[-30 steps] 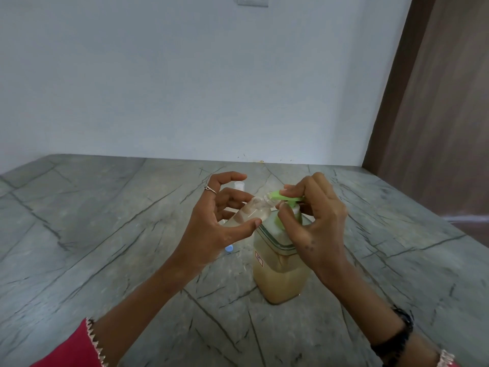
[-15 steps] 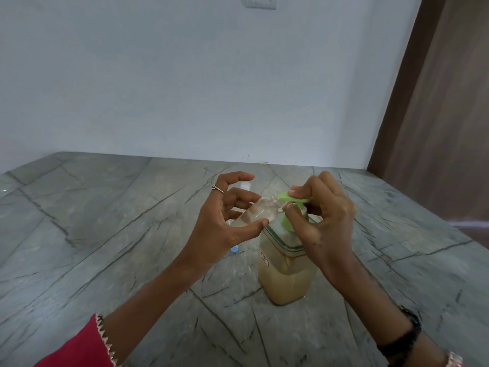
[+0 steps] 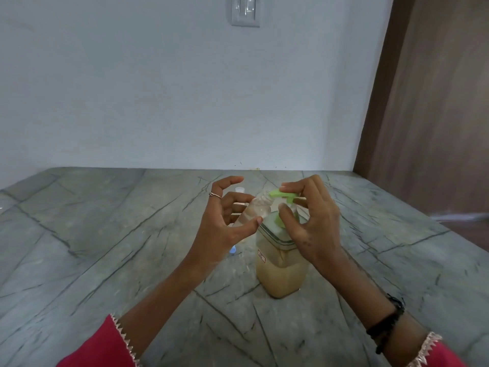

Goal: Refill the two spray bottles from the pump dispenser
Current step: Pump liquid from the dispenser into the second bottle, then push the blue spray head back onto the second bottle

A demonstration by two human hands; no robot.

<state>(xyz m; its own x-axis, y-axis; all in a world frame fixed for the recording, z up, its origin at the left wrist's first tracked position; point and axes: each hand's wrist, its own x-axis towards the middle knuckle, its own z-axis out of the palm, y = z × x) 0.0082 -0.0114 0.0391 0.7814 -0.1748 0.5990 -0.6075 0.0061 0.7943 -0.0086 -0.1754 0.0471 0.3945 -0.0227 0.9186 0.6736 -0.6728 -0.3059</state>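
Observation:
A square clear pump dispenser (image 3: pixel 281 271), about half full of tan liquid, stands on the grey stone counter (image 3: pixel 105 234). Its green pump head (image 3: pixel 280 194) points left. My right hand (image 3: pixel 309 223) has its fingers curled over the pump head, thumb against the green collar. My left hand (image 3: pixel 225 223) grips a small clear spray bottle (image 3: pixel 254 210) tilted, with its open neck right under the green nozzle. Behind my left hand a second small bottle (image 3: pixel 239 190) shows only its top. A small blue cap (image 3: pixel 232 250) lies on the counter below my left hand.
A white wall with a switch plate (image 3: pixel 244 10) rises behind the counter. A brown wooden door (image 3: pixel 436 102) stands at the right edge.
The view has tilted upward, so hands and dispenser sit lower in the frame. Both hands keep the same hold on the bottle and the pump head.

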